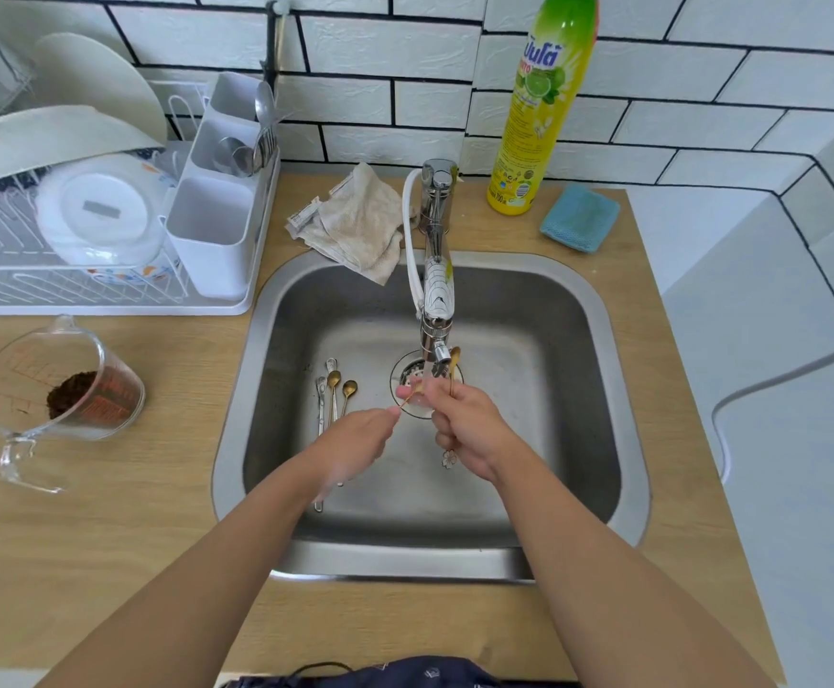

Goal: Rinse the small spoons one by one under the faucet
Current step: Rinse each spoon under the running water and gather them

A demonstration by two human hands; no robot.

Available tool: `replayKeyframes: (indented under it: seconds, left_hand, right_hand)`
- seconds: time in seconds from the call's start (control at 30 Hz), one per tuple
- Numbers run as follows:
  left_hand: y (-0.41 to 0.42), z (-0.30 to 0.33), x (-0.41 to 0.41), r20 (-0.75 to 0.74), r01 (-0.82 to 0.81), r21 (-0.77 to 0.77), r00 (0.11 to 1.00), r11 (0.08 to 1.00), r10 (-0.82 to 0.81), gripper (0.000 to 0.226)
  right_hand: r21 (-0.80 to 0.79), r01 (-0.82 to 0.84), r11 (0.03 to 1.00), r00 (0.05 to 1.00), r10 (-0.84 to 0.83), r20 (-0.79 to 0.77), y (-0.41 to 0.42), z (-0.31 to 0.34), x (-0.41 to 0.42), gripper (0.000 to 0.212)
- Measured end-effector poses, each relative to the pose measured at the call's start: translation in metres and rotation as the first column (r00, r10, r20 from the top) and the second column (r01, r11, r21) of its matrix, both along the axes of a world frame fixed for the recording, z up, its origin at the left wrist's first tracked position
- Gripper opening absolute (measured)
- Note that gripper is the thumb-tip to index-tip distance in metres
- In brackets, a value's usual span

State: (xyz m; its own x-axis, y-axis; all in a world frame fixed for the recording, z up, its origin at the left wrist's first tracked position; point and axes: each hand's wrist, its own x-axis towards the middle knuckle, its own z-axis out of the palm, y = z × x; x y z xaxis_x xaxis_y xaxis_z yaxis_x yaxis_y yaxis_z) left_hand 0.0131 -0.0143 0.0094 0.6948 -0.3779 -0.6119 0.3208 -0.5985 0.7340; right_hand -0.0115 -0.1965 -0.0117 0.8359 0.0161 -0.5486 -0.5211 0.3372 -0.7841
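— How were the hands set?

— Both forearms reached over the sink (626,469). The left hand (355,441) pinched a gold spoon (411,395) by its handle tip, bowl under the faucet (437,300). The right hand (469,429) was curled around a second spoon (453,362), upright, bowl beside the spout.

— And the other spoons?

— The rest (334,384) lay together on the sink floor, just left of the drain (405,372).

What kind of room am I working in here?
Most likely a home kitchen: a steel sink with faucet set in a wooden counter, a dish rack holding plates, and a dish soap bottle against the tiled wall.
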Motion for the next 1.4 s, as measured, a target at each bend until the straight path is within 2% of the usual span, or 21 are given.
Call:
replayKeyframes:
  seconds: [0.07, 0.13, 0.2, 0.23, 0.3, 0.37, 0.43, 0.5, 0.6, 0.63, 0.73, 0.8, 0.87, 1.03, 1.07, 1.13, 1.2, 1.3, 1.33, 1.4]
  left_hand:
    - [-0.001, 0.002, 0.0, -0.223, -0.122, -0.123, 0.97, 0.985, 0.092, 0.046]
    - [0.0, 0.004, 0.002, -0.371, -0.178, -0.197, 0.924, 0.964, 0.095, 0.049]
    - [0.001, 0.007, 0.003, -0.45, -0.2, -0.247, 0.89, 0.948, 0.07, 0.049]
    - [0.002, 0.008, 0.002, -0.45, -0.189, -0.246, 0.891, 0.951, 0.061, 0.048]
    - [0.003, 0.012, 0.0, -0.333, -0.111, -0.18, 0.942, 0.977, 0.045, 0.045]
    - [0.004, 0.012, -0.003, -0.117, -0.004, -0.057, 0.993, 0.998, -0.002, 0.044]
    - [0.006, 0.01, -0.006, 0.057, 0.084, 0.059, 0.995, 0.995, -0.087, 0.042]
    - [0.006, 0.008, -0.009, 0.072, 0.097, 0.055, 0.992, 0.994, -0.1, 0.042]
    - [0.005, 0.008, -0.012, -0.053, 0.018, -0.078, 0.998, 0.997, -0.022, 0.041]
    - [0.004, 0.008, -0.013, -0.088, -0.003, -0.103, 0.996, 0.995, -0.006, 0.041]
    - [0.001, 0.009, -0.015, -0.216, -0.089, -0.152, 0.975, 0.984, 0.055, 0.039]
    - [0.002, 0.01, -0.014, -0.303, -0.151, -0.182, 0.949, 0.972, 0.091, 0.038]
    - [0.006, 0.01, -0.012, -0.393, -0.201, -0.212, 0.914, 0.956, 0.105, 0.037]
    - [0.014, 0.008, -0.003, -0.651, -0.326, -0.312, 0.758, 0.893, 0.049, 0.043]
    - [0.015, 0.009, 0.0, -0.651, -0.303, -0.324, 0.759, 0.896, 0.022, 0.044]
    - [0.016, 0.01, 0.003, -0.514, -0.142, -0.298, 0.857, 0.944, -0.033, 0.042]
    - [0.014, 0.011, 0.003, -0.266, 0.06, -0.168, 0.959, 0.984, -0.103, 0.037]
    - [0.014, 0.009, 0.004, 0.016, 0.184, 0.086, 0.982, 0.979, -0.186, 0.037]
    - [0.016, 0.008, 0.006, 0.038, 0.184, 0.121, 0.981, 0.975, -0.19, 0.038]
    - [0.021, 0.009, 0.009, -0.097, 0.122, 0.054, 0.988, 0.991, -0.117, 0.037]
  right_hand:
    - [0.061, -0.015, 0.998, 0.999, 0.013, 0.031, 0.001, -0.001, -0.004, 0.024]
    - [0.045, 0.021, 0.999, 0.998, -0.023, 0.05, 0.004, -0.002, -0.005, 0.021]
    - [-0.015, 0.066, 0.998, 0.996, -0.065, 0.063, 0.007, -0.002, -0.005, 0.012]
    - [-0.077, 0.082, 0.994, 0.994, -0.077, 0.073, 0.009, -0.003, -0.005, 0.019]
    - [-0.247, 0.088, 0.965, 0.993, -0.064, 0.102, 0.013, -0.003, -0.004, 0.03]
    - [-0.353, 0.067, 0.933, 0.993, -0.027, 0.117, 0.014, -0.004, -0.004, 0.031]
    - [-0.357, 0.038, 0.933, 0.991, 0.012, 0.136, 0.015, -0.004, -0.004, 0.028]
    - [-0.265, 0.059, 0.962, 0.988, -0.019, 0.152, 0.013, -0.006, -0.005, 0.019]
    - [-0.145, 0.134, 0.98, 0.979, -0.108, 0.175, 0.012, -0.005, -0.006, 0.009]
    - [-0.171, 0.141, 0.975, 0.979, -0.111, 0.173, 0.012, -0.006, -0.005, 0.005]
    - [-0.279, 0.104, 0.955, 0.99, -0.072, 0.12, 0.011, -0.006, -0.004, 0.012]
    - [-0.237, 0.038, 0.971, 0.995, -0.015, 0.098, 0.009, -0.005, -0.004, 0.012]
    - [-0.181, -0.015, 0.983, 0.994, 0.034, 0.104, 0.004, -0.005, -0.006, 0.016]
    - [-0.134, 0.004, 0.991, 0.997, 0.007, 0.083, 0.001, 0.0, -0.007, 0.019]
    - [-0.142, 0.02, 0.99, 0.997, -0.009, 0.08, 0.001, 0.0, -0.008, 0.017]
    - [-0.182, 0.067, 0.981, 0.996, -0.056, 0.064, 0.0, -0.002, -0.007, 0.022]
    - [-0.235, 0.089, 0.968, 0.996, -0.084, 0.032, 0.001, -0.002, -0.006, 0.027]
    - [-0.257, 0.065, 0.964, 0.997, -0.076, -0.033, 0.004, -0.002, -0.003, 0.028]
    - [-0.228, 0.05, 0.972, 0.997, -0.063, -0.047, 0.004, -0.001, -0.003, 0.027]
    - [-0.132, 0.024, 0.991, 0.999, -0.03, -0.044, 0.004, -0.001, -0.005, 0.022]
